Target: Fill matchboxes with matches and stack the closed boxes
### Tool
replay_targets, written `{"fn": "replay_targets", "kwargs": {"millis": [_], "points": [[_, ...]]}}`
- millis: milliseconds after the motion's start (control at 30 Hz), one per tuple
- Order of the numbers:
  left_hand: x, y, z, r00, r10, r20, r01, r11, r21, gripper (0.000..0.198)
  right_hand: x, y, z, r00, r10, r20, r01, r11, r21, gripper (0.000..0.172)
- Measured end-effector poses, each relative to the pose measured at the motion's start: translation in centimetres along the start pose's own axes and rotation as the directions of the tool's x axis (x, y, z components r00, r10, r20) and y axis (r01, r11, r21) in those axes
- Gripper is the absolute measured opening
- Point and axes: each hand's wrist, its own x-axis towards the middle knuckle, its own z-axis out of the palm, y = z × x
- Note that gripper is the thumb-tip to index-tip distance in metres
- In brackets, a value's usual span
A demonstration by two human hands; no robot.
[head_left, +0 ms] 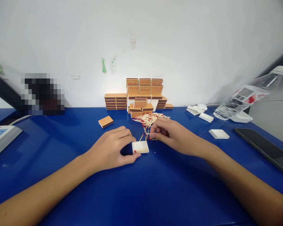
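Observation:
My left hand (116, 146) holds a small white matchbox tray (141, 146) on the blue table, thumb and fingers gripping its left end. A few red-tipped matches (139, 151) lie inside along the near wall. To the right of the tray, my right hand (166, 131) is closed in a pinch on a match (150, 134) among loose ones; its curled fingers partly hide what they hold. Just beyond spreads a heap of matches (149, 119) with red heads. One closed matchbox (106, 121) rests on the table past my left hand.
Stacked matchboxes (145, 90) stand against the wall behind the heap. At right are white trays (219, 134), a phone (266, 149) and a tilted clear bottle (247, 94). A white device (4, 138) sits at the left edge, near a blurred dark object (43, 94).

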Motion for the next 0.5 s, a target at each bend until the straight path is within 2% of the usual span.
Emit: {"fn": "replay_targets", "kwargs": {"millis": [133,267,400,500], "points": [[0.0,0.1,0.0,1.0,0.011,-0.006,-0.011,1.0,-0.006,0.019,-0.2,-2.5,1.4,0.999,0.037,-0.017,-0.034,0.983,0.179,0.018],[-0.1,0.2,0.0,1.0,0.021,-0.002,-0.021,1.0,-0.001,0.021,-0.3,-3.2,1.7,0.995,0.09,-0.032,-0.076,0.948,0.31,0.017],[-0.1,0.1,0.0,1.0,0.025,-0.008,-0.025,1.0,0.007,0.021,-0.3,-2.8,1.5,0.996,0.063,-0.057,-0.044,0.957,0.285,0.025],[0.0,0.1,0.1,1.0,0.009,-0.004,-0.009,1.0,0.003,0.021,-0.3,-2.6,1.5,0.995,0.063,-0.078,-0.04,0.964,0.262,0.021]]}}
